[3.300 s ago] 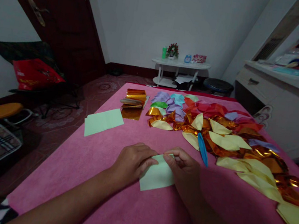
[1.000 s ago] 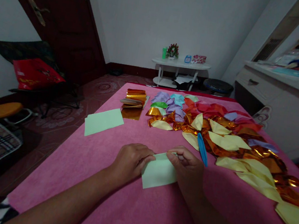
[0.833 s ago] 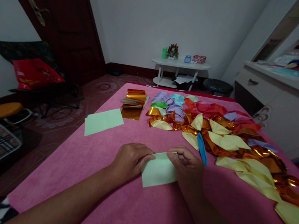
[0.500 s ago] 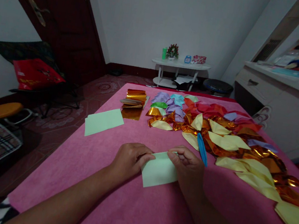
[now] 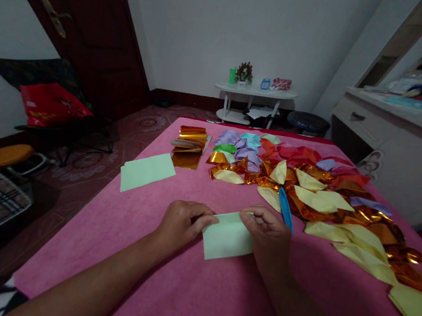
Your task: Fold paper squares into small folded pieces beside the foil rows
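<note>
A pale green sheet of paper (image 5: 227, 239) is held at the near middle of the pink-covered table (image 5: 102, 247). My left hand (image 5: 183, 225) pinches its upper left edge between thumb and fingers. On the right, my right hand (image 5: 268, 238) grips the upper right edge, its thumb on the near face and its fingers behind. More pale green sheets (image 5: 147, 172) lie to the left beyond my left hand. Behind them sits a stack of shiny gold paper (image 5: 189, 147). Just past my right hand is a slim blue object (image 5: 285, 210) whose kind I cannot make out.
Folded paper pieces in yellow (image 5: 323, 200), gold, red (image 5: 294, 153) and purple (image 5: 248, 158) spread over the table's right side. A white side table (image 5: 256, 91) stands by the far wall. A white cabinet (image 5: 396, 138) flanks the right, a chair with a red bag (image 5: 54, 105) the left.
Both hands keep their hold on the pale green sheet. Its near edge has risen slightly, and my right hand has shifted a little to the right.
</note>
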A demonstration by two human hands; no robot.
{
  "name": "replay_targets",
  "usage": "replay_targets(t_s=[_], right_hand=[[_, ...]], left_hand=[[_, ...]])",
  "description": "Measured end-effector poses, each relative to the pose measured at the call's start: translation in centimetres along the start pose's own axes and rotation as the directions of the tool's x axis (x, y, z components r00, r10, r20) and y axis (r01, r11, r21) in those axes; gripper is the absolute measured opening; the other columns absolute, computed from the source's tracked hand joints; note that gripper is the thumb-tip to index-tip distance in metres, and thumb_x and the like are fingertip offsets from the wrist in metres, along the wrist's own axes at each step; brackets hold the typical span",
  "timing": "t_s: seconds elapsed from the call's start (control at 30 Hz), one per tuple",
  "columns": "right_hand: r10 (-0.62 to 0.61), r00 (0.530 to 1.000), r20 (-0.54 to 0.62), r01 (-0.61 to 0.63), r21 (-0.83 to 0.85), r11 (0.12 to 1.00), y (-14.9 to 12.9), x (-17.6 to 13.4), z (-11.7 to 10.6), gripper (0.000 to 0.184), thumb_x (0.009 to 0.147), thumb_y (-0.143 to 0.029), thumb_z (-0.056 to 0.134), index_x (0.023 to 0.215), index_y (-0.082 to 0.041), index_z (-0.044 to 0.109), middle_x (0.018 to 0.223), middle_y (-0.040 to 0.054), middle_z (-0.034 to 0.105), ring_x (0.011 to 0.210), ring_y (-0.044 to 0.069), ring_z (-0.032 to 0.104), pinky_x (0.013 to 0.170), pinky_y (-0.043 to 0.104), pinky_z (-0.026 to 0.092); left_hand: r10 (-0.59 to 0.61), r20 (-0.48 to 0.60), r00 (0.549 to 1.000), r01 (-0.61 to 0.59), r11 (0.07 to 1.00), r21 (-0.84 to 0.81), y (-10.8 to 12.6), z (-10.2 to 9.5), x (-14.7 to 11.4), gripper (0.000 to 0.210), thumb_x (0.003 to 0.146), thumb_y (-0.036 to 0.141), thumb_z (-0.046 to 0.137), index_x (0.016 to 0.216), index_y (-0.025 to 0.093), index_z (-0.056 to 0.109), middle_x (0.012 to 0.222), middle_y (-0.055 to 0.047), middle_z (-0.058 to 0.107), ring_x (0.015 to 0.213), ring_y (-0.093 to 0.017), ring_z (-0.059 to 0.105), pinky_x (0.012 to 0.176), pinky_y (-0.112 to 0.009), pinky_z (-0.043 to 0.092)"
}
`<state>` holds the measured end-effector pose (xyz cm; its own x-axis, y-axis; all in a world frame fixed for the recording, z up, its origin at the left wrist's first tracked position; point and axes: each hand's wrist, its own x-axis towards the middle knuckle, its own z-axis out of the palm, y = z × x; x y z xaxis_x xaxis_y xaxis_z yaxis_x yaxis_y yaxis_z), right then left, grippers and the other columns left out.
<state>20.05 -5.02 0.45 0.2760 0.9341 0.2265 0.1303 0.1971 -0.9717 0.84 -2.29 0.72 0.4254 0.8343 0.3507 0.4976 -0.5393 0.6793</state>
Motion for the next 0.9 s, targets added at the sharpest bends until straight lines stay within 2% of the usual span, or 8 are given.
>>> replay_targets(t_s=[0.2,0.5,0.77,0.9], right_hand=[[0.021,1.000,-0.022,-0.021,-0.007,1.000,0.07,-0.03,-0.08,0.010,0.073,-0.028,0.067,0.070,-0.018,0.066,0.064,-0.0008,0.064,0.057,0.013,0.058,0.050,0.021,0.043],[0.070,0.994,-0.086,-0.069,0.014,0.998,0.05,0.17,-0.08,0.013,0.070,-0.030,0.069,0.070,-0.017,0.066,0.062,-0.0005,0.065,0.056,0.014,0.059,0.048,0.021,0.040],[0.116,0.987,-0.115,-0.111,0.050,0.993,0.33,0.18,-0.03,0.017,0.068,-0.032,0.071,0.072,-0.016,0.067,0.061,-0.0009,0.065,0.053,0.013,0.057,0.047,0.020,0.038],[0.147,0.982,-0.116,-0.139,0.076,0.987,0.59,0.25,-0.07,0.019,0.068,-0.034,0.072,0.073,-0.017,0.067,0.062,-0.0006,0.065,0.053,0.013,0.056,0.045,0.020,0.036]], left_hand=[[-0.044,-0.007,0.999,0.044,0.999,0.010,-0.08,-0.05,-0.07,0.024,0.084,0.033,0.061,0.070,0.016,0.069,0.066,-0.001,0.070,0.057,-0.011,0.062,0.055,-0.020,0.043],[0.041,-0.069,0.997,-0.042,0.999,-0.004,0.09,-0.30,0.31,0.021,0.087,0.027,0.056,0.074,0.015,0.068,0.071,-0.003,0.062,0.067,-0.012,0.058,0.061,-0.022,0.043],[-0.059,-0.070,0.996,0.049,0.990,-0.133,-0.09,0.19,0.02,0.014,0.085,0.021,0.058,0.079,0.015,0.069,0.075,-0.003,0.070,0.068,-0.012,0.062,0.065,-0.022,0.046],[-0.049,-0.096,0.994,0.031,0.983,-0.181,0.11,0.17,-0.02,0.011,0.085,0.019,0.058,0.084,0.016,0.070,0.080,-0.002,0.071,0.072,-0.013,0.064,0.067,-0.021,0.047]])
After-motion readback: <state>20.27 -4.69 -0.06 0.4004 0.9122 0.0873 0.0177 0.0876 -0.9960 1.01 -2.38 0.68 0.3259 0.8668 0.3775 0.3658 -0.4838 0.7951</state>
